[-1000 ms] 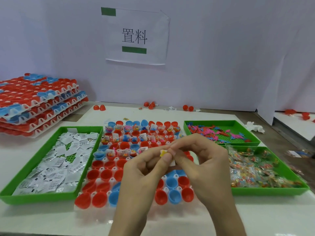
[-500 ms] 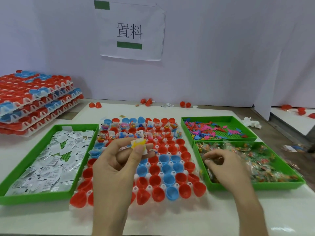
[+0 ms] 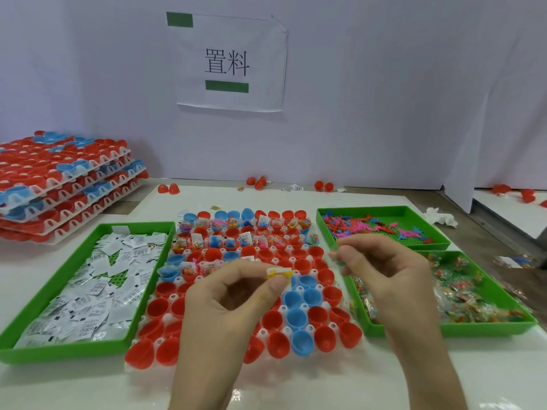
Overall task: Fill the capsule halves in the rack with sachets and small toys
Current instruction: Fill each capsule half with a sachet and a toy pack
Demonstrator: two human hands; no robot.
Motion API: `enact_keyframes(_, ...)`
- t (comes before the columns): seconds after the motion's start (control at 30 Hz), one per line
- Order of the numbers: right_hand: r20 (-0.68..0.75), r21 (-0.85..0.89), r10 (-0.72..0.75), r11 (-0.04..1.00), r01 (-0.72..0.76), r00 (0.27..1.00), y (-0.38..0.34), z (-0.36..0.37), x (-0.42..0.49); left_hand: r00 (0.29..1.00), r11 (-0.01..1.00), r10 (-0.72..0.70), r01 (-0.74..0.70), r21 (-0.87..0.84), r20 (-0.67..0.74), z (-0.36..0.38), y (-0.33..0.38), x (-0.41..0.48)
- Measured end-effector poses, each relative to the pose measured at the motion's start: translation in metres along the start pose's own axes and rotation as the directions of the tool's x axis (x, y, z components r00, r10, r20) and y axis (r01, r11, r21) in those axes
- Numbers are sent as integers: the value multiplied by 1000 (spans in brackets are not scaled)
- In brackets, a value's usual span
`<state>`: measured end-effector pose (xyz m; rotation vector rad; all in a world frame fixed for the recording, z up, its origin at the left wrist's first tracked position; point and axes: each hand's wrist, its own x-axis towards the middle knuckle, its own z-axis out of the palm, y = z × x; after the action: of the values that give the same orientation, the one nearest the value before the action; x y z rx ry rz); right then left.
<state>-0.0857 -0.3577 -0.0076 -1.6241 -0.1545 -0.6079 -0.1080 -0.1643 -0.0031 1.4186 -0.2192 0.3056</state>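
Since half a second ago your right hand (image 3: 381, 267) has lifted from the near-right green tray (image 3: 473, 328), pinching a small clear packet (image 3: 336, 255). Your left hand (image 3: 236, 294) pinches a yellow-and-white sachet (image 3: 279, 273) above the rack (image 3: 284, 329) at the bench's middle, hands apart

Glossy plastic capsule halves (image 3: 296, 318) fill a white plastic rack (image 3: 286, 330); green plastic tray (image 3: 75, 349) holds crinkly paper sachets (image 3: 97, 288).

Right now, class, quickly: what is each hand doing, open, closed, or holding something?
Left hand: closed, pinching a small yellow and white sachet.
Right hand: closed, pinching a small clear packet lifted above the rack.
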Motion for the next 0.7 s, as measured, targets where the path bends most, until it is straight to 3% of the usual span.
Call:
enact_keyframes(0.13, 218, 56, -71, 997, 60, 973, -20, 22, -11, 995, 999, 36, -38, 27, 93, 4, 2, -2)
enact_keyframes(0.43, 362, 45, -68, 997, 55, 930, -30, 20, -14, 993, 984, 73, -88, 153, 97, -2, 3, -2)
enact_keyframes(0.7, 550, -46, 40, 999, -18, 834, -29, 14, -13, 976, 943, 95, -151, 297, 197, -15, -2, -2)
